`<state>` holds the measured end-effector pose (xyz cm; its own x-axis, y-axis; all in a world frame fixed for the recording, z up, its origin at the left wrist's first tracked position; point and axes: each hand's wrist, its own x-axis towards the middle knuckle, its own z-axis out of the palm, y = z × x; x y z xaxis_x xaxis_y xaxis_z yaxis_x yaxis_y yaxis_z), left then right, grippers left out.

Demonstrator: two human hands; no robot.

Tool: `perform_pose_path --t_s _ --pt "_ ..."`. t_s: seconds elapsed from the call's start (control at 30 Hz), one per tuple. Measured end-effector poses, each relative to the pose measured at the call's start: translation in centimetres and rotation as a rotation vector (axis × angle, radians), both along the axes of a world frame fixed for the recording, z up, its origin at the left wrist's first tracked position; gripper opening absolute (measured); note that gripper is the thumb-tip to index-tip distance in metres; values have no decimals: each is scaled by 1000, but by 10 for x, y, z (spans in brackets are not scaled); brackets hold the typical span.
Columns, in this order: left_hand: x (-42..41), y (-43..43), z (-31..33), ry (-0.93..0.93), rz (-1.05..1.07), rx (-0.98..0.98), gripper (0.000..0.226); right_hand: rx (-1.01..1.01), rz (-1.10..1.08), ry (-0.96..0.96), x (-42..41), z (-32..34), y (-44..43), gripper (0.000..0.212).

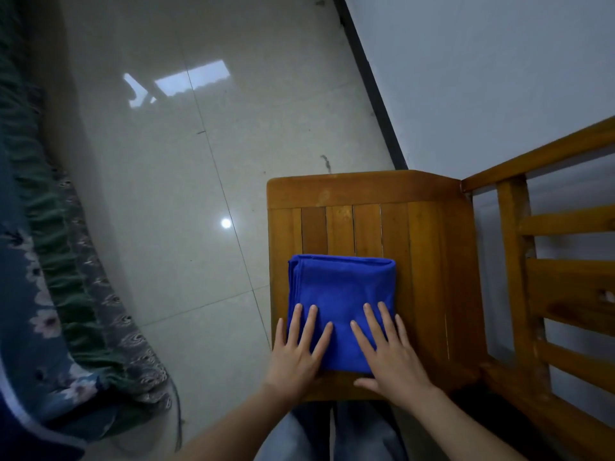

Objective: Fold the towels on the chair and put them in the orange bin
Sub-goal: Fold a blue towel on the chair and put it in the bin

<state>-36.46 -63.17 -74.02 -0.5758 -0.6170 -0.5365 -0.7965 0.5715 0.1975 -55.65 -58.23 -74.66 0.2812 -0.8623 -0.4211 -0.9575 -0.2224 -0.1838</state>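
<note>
A blue towel (341,284), folded into a thick square, lies flat on the slatted seat of a wooden chair (366,214). My left hand (299,347) presses on the towel's near left part with straight, spread fingers. My right hand (389,347) lies flat on the near right part, its fingers also straight and its thumb on the seat edge. Both hands rest side by side on the cloth. No orange bin is in view.
The chair's backrest rails (565,277) rise on the right, against a pale wall (482,78). Glossy floor tiles (199,161) spread to the left. A bed with a flowered cover and green frill (50,277) runs along the left edge.
</note>
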Motion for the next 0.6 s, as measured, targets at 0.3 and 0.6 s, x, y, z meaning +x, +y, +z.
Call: perform_pose_path --t_s 0.3,0.6 --pt "16 69 -3 75 -53 8 130 -187 -73 16 24 -10 80 75" --pt "11 46 20 180 -165 -121 75 -522 -87 -114 18 16 71 13"
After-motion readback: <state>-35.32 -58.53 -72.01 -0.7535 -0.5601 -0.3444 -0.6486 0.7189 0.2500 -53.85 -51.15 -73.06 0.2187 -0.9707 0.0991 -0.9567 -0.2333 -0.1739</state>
